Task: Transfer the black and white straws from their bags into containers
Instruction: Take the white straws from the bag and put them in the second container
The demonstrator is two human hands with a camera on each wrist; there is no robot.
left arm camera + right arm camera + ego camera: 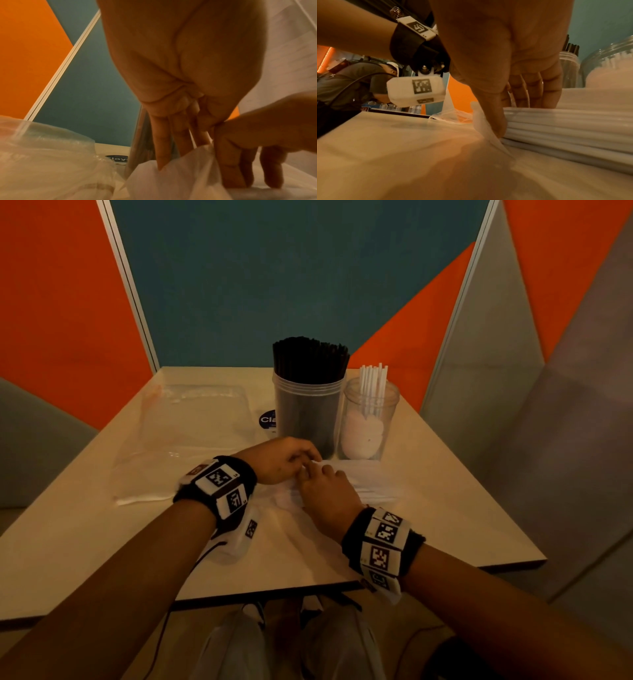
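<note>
While the tall jar (pixel 308 412) near the far edge of the surface (pixel 102 525) is already packed with black straws (pixel 310 356) standing up, the small jar (pixel 371 422) beside it holds only a few white straws (pixel 375 385). So the white ones look like the job left to do.

The rest of the white straws (pixel 565 129) lie flat in their bag (pixel 180 180) in the middle of the surface, just in front of the jars. Their long side runs left to right, toward the right edge.

The left hand (pixel 281 460) pinches the thin plastic at the bag's mouth, probably to hold it open. The right hand (pixel 329 491) has its fingers (pixel 498 121) curled around the ends of the bundle, likely to pull it out.

An empty clear bag (pixel 191 433) lies flat toward the left edge.
</note>
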